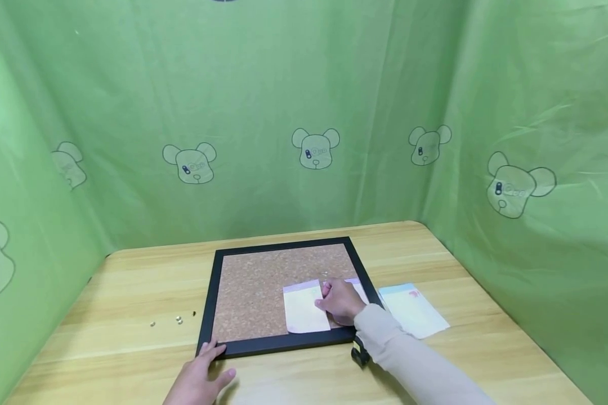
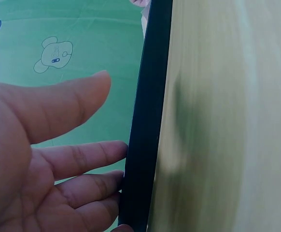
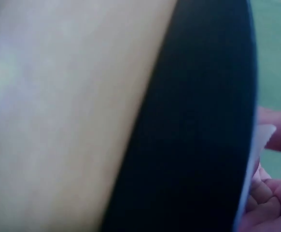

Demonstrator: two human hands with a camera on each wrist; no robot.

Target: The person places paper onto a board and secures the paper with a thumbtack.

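Observation:
A cork board (image 1: 253, 287) in a black frame (image 1: 255, 346) lies flat on the wooden table. On its lower right part are two white note sheets with purple top strips, the left sheet (image 1: 304, 308) and the right sheet (image 1: 357, 288), which is partly covered by my right hand (image 1: 340, 301). That hand's fingers are curled at the sheets' adjoining edges and pinch paper; which sheet is hard to tell. A raised paper corner (image 3: 265, 136) shows by the fingers in the right wrist view. My left hand (image 1: 196, 376) touches the frame's lower left corner with its fingertips, thumb apart.
Several small metallic pieces (image 1: 179, 320) and a dark bit (image 1: 194, 313) lie left of the board. To its right rests a white sheet (image 1: 415, 312) with a blue strip. A black wrist device (image 1: 360, 353) sits under the right sleeve. Green curtains (image 1: 253, 112) surround the table.

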